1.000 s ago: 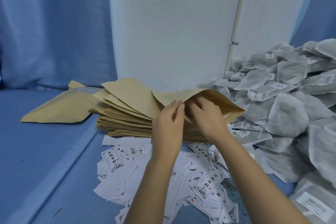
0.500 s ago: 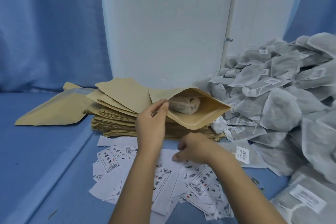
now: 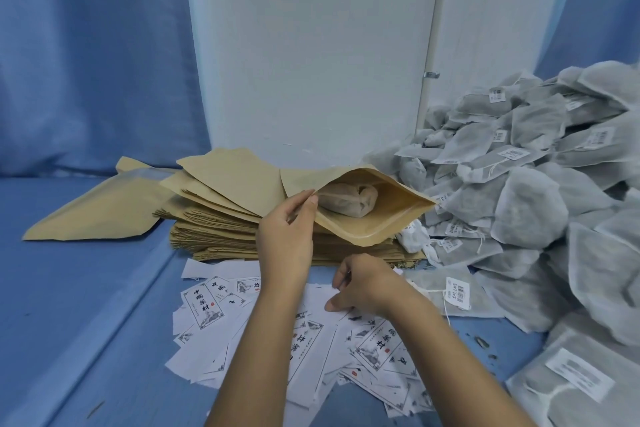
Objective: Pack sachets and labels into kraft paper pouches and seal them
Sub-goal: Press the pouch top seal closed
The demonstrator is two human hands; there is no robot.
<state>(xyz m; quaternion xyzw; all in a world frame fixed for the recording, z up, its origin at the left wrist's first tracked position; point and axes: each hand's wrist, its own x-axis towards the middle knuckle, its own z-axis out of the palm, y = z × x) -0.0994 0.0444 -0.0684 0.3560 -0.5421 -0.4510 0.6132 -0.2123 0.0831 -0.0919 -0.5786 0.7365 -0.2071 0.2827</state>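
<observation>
While the left hand (image 3: 285,243) is pinching the pouch (image 3: 367,230) open on the stack (image 3: 207,236), sachet (image 3: 346,201) inside, the right hand (image 3: 367,284) is pawing the labels (image 3: 204,302), grip unclear; I'd be sliding just one off.

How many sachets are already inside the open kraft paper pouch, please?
1. One greyish mesh sachet lies inside the brown kraft paper pouch, whose mouth the left hand holds open above the pouch stack. More could be hidden deeper inside.
</observation>
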